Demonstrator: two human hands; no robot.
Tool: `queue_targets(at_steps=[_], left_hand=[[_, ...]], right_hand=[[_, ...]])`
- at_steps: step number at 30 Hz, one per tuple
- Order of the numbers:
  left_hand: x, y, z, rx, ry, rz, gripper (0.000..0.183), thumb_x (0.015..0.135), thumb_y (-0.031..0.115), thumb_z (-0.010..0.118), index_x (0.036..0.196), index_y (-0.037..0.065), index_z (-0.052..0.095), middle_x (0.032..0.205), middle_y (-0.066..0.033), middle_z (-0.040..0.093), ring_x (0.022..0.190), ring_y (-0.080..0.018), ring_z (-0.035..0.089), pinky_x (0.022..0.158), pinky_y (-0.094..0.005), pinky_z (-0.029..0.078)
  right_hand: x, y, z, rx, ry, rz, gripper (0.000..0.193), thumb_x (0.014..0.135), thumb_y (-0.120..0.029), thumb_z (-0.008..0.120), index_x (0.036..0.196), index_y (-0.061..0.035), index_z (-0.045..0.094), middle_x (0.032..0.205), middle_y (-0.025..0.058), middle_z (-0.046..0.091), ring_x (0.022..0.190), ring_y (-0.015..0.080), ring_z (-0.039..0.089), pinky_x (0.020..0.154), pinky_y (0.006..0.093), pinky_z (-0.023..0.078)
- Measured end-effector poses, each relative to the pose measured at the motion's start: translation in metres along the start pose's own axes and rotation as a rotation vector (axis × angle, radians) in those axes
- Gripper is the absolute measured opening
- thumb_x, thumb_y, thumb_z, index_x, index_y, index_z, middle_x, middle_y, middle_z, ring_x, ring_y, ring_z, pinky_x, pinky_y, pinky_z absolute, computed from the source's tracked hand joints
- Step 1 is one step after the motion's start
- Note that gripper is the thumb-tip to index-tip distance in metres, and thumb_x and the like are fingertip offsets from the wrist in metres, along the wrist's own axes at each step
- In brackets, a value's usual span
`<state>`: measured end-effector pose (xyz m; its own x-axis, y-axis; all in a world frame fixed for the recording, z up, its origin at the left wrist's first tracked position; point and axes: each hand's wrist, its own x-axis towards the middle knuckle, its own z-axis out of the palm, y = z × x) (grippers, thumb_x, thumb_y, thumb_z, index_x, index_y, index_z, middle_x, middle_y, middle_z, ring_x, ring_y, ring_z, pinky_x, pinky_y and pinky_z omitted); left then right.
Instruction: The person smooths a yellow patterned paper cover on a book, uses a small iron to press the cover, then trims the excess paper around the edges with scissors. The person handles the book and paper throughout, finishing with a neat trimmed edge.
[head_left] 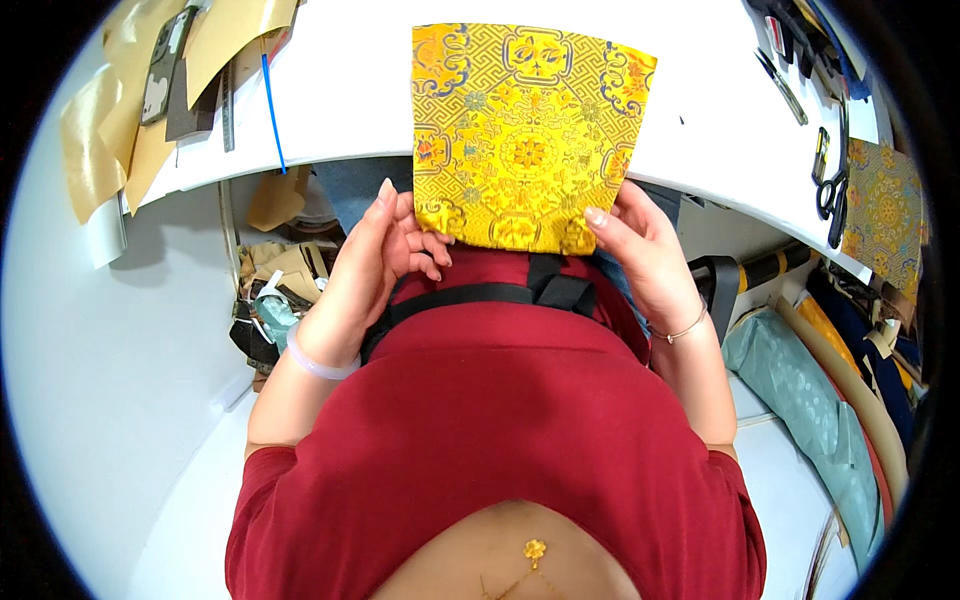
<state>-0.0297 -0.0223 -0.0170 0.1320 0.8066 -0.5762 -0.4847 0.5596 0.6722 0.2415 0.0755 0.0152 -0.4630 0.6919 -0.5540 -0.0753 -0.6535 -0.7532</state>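
A yellow brocade panel with blue and orange woven patterns lies partly on the white table, its near end reaching past the table's front edge over my lap. My right hand pinches its near right corner, thumb on top and the other fingers hidden beneath. At the near left corner is my left hand, its thumb raised away from half-curled fingers. Those fingertips come close to the panel's edge; whether they touch it is unclear. The panel's near edge looks slightly wavy.
Brown paper sheets, a phone, a ruler and a thin blue stick are at the left. Black-handled scissors and pens lie right. Fabric rolls lean below; scraps fill the lower left.
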Motion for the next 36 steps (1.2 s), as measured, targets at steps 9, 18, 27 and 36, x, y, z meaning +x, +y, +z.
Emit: queue_targets(at_steps=[9,18,27,36], left_hand=[[-0.024,-0.001,0.007,-0.02,-0.088,0.097,0.051,0.106,0.045,0.036,0.118,0.0,0.055,0.094,-0.012,0.067,0.078,-0.0174,0.064,0.072,-0.028,0.051],[-0.038,-0.002,0.014,0.268,0.092,0.183,0.03,0.107,0.024,0.047,0.096,0.002,0.064,0.08,-0.0033,0.064,0.07,-0.0077,0.058,0.065,-0.0216,0.048],[-0.046,0.009,0.018,0.289,0.041,0.159,0.035,0.107,0.024,0.044,0.096,0.0,0.066,0.079,-0.0017,0.062,0.071,-0.0064,0.057,0.064,-0.022,0.046],[-0.034,-0.008,-0.014,0.899,0.046,0.434,0.042,0.107,0.034,0.043,0.113,-0.001,0.064,0.098,-0.0067,0.065,0.082,-0.0147,0.061,0.078,-0.0275,0.049]], right_hand=[[-0.006,-0.007,0.01,0.148,-0.061,0.031,0.045,0.096,-0.015,0.063,0.135,0.0036,0.05,0.123,0.0084,0.064,0.109,0.0135,0.062,0.094,0.0282,0.049],[-0.011,-0.009,0.021,0.245,-0.072,0.016,0.046,0.096,-0.013,0.063,0.136,0.0057,0.048,0.126,0.0123,0.064,0.113,0.0175,0.063,0.098,0.0321,0.05],[-0.012,-0.008,0.018,0.238,-0.066,0.015,0.045,0.096,-0.012,0.063,0.135,0.006,0.049,0.125,0.0118,0.065,0.112,0.0171,0.063,0.1,0.032,0.049],[-0.009,-0.004,0.023,0.127,-0.019,-0.028,0.046,0.097,-0.013,0.06,0.137,0.0056,0.048,0.125,0.0107,0.064,0.112,0.016,0.062,0.099,0.0308,0.048]])
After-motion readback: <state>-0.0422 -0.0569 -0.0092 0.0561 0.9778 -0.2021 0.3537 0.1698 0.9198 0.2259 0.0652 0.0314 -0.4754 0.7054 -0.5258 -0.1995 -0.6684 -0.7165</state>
